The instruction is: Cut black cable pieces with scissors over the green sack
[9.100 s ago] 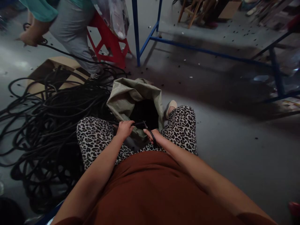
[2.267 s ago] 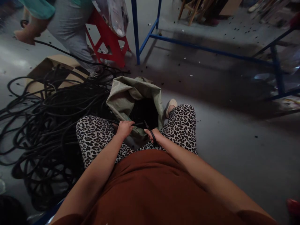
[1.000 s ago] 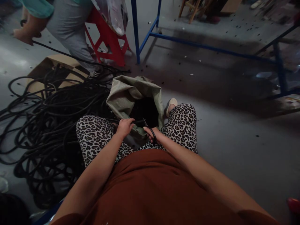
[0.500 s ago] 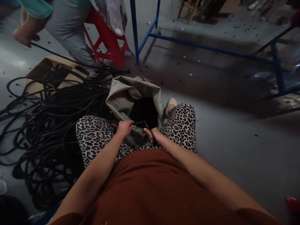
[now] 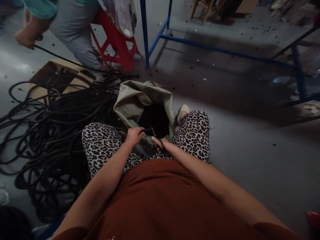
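Overhead reference: a blue steel frame [image 5: 145,36] stands on the floor beyond the work position. To the person's left lies a heap of black cord [image 5: 75,113], loosely looped and partly over a cardboard box [image 5: 66,65]; its place beside the knee presumably keeps the cord within reach. A red plastic stool [image 5: 112,40] stands behind the heap, next to a co-worker whose hand [image 5: 26,38] has a length of cord drawn taut.

The woven sack [image 5: 130,106] stands upright between the knees, mouth folded outward. This position appears to keep its opening directly below both hands; the dark contents cannot be told apart.

The left hand [image 5: 134,136] is closed, fingers wrapped around a cord end [image 5: 147,130], which protrudes a little from the grip over the near rim of the sack. The short protrusion likely keeps the end steady and the fingers away from the blades.

The right hand [image 5: 161,144] is curled around the handles of black-handled scissors [image 5: 162,146]. The blades point up and leftward, near the cord end; whether they are parted cannot be told
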The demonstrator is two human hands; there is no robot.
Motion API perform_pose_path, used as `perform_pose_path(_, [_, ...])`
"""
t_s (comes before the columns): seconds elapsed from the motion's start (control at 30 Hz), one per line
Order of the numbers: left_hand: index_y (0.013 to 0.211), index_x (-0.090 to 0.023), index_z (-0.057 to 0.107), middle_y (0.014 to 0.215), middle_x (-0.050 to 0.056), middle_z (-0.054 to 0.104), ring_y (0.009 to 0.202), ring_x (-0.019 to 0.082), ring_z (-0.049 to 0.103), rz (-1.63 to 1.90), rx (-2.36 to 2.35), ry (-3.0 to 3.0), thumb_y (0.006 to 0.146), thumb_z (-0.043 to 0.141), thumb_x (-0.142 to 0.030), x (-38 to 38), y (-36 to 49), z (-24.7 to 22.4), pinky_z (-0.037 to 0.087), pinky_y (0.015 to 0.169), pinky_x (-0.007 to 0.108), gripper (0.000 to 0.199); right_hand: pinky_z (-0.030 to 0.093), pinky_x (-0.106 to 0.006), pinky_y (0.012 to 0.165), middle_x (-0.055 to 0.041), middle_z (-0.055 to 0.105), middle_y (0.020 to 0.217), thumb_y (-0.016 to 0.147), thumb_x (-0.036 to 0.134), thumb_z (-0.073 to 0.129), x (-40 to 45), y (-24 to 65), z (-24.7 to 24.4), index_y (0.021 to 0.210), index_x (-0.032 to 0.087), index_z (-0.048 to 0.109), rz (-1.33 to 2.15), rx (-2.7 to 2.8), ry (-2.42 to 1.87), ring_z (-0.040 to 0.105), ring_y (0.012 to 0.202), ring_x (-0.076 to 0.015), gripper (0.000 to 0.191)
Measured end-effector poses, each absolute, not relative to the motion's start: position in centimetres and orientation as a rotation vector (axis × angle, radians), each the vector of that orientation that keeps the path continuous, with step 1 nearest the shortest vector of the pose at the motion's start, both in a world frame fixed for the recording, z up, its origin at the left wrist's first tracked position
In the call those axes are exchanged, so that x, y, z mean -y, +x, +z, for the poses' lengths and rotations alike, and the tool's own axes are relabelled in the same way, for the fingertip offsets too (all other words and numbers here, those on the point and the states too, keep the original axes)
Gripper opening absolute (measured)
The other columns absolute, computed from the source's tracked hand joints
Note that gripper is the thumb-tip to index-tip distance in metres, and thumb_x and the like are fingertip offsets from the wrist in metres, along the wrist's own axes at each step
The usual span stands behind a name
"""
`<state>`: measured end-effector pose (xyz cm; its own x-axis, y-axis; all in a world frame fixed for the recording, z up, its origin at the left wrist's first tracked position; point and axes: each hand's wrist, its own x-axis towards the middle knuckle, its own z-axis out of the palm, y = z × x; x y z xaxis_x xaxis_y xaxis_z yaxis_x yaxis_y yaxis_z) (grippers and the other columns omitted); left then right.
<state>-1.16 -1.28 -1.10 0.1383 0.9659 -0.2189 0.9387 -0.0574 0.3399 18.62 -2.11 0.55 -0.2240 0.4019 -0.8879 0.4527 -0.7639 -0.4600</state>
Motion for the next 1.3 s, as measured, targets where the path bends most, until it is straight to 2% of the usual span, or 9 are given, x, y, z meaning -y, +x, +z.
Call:
perform_pose_path(0.3, [0.109,-0.024,0.062,0.104,0.004,0.068,0.1,0.022,0.059,0.106,-1.786,2.076,0.084,0.049,-0.032,1.4,-0.9,-1.0,0.037,0.089,0.036,0.029,0.041,-0.021,0.031,0.0019,0.048,0.04,0.081,0.06,0.053,2.0,18.7,0.8,0.066,0.014,0.053,-2.222,-1.065,1.944,0.045,0.03,-0.0101,0.049])
perform_pose_path(0.5, [0.11,-0.025,0.06,0.107,0.004,0.066,0.103,0.022,0.057,0.089,-1.807,2.07,0.083,0.05,-0.031,1.4,-0.9,-0.9,0.037,0.09,0.035,0.029,0.036,-0.02,0.026,0.0032,0.045,0.037,0.074,0.063,0.059,2.1,18.9,-0.1,0.063,0.014,0.052,-2.131,-1.121,2.04,0.042,0.026,-0.0096,0.051])
perform_pose_path(0.97, [0.109,-0.025,0.062,0.106,0.004,0.067,0.1,0.022,0.06,-0.049,-1.795,2.062,0.082,0.051,-0.028,1.2,-1.0,-1.2,0.038,0.087,0.034,0.029,0.032,-0.018,0.026,0.0027,0.044,0.035,0.076,0.052,0.062,2.4,18.9,-0.6,0.056,0.014,0.051,-1.989,-1.296,2.002,0.04,0.024,-0.0085,0.044])
perform_pose_path(1.3, [0.109,-0.024,0.061,0.105,0.005,0.068,0.099,0.022,0.06,-0.018,-1.864,2.036,0.083,0.05,-0.03,1.2,-1.0,-1.2,0.039,0.088,0.034,0.03,0.034,-0.018,0.028,0.0014,0.045,0.036,0.078,0.053,0.06,2.2,19.0,-1.0,0.055,0.014,0.05,-1.997,-1.294,2.035,0.042,0.026,-0.0093,0.046])
